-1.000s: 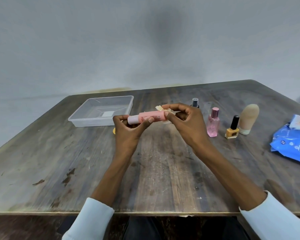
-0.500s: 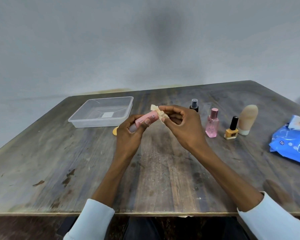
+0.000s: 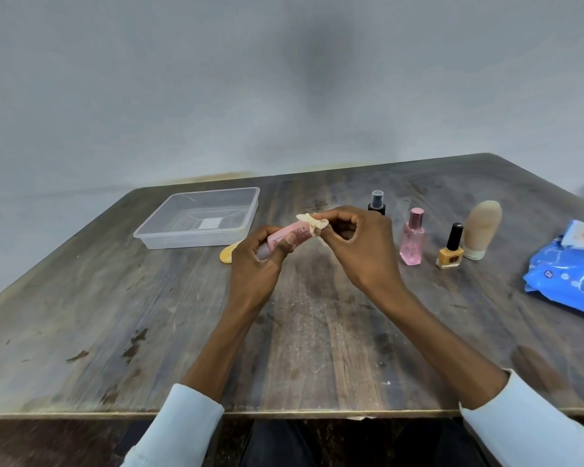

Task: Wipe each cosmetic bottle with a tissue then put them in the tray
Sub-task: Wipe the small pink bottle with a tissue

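My left hand point(image 3: 255, 264) grips a pink cosmetic tube point(image 3: 289, 235) above the table, its far end tilted up to the right. At that end my right hand point(image 3: 358, 251) pinches a crumpled cream tissue point(image 3: 312, 222) against the tube. A clear plastic tray point(image 3: 196, 217) sits to the back left with nothing in it. To the right stand a black-capped spray bottle point(image 3: 376, 203), a pink perfume bottle point(image 3: 412, 237), a yellow nail polish point(image 3: 450, 252) and a beige tube point(image 3: 481, 229) on its cap.
A small yellow object point(image 3: 228, 254) lies by the tray's near corner, partly behind my left hand. A blue wipes pack point(image 3: 568, 278) lies at the right edge of the wooden table point(image 3: 115, 315). A grey wall rises behind the table.
The pink tube has tilted from level to slanting up toward the right, and my left hand has closed further along it. The tissue stays at its far end.
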